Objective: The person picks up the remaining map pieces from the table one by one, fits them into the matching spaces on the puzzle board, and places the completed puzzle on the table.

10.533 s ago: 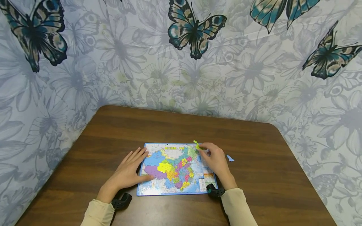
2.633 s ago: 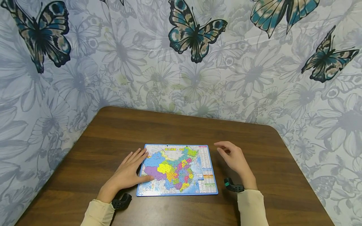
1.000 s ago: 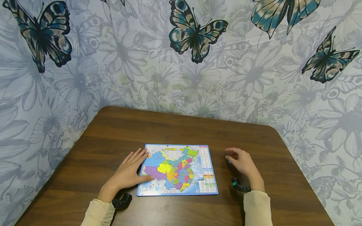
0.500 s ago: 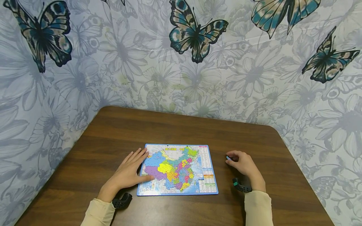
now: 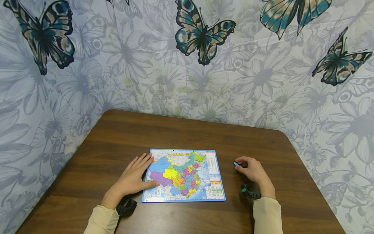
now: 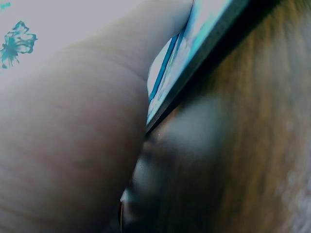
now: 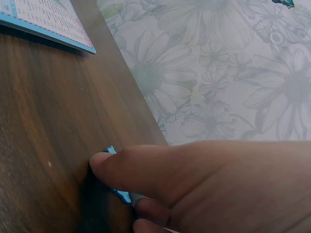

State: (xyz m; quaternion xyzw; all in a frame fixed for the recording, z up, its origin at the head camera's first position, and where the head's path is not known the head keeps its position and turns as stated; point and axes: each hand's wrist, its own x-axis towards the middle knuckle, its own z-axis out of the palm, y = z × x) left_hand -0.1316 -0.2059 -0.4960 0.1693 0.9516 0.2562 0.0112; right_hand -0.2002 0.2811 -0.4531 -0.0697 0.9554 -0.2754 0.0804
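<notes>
A map puzzle board (image 5: 181, 175) with a blue rim lies flat on the table, its coloured regions forming a map. My left hand (image 5: 132, 177) rests on the board's left edge with fingers spread and straight. To the right of the board, my right hand (image 5: 252, 169) pinches a small light-blue puzzle piece (image 5: 236, 164) between thumb and fingers, close to the tabletop. In the right wrist view the thumb covers the middle of the blue puzzle piece (image 7: 121, 195), and only its ends show. The left wrist view is mostly filled by the hand (image 6: 77, 126), with the board's edge beyond.
The brown wooden table (image 5: 187, 133) reaches back to a wall covering (image 5: 131, 65) printed with flowers and butterflies. A black wrist band (image 5: 126, 208) is on the left wrist, and another black band (image 5: 250, 192) on the right.
Earlier my right hand held a yellow-green piece at the board's upper right; that piece now lies in the map. The hand then moved right and picked at the blue piece, which it now pinches.
</notes>
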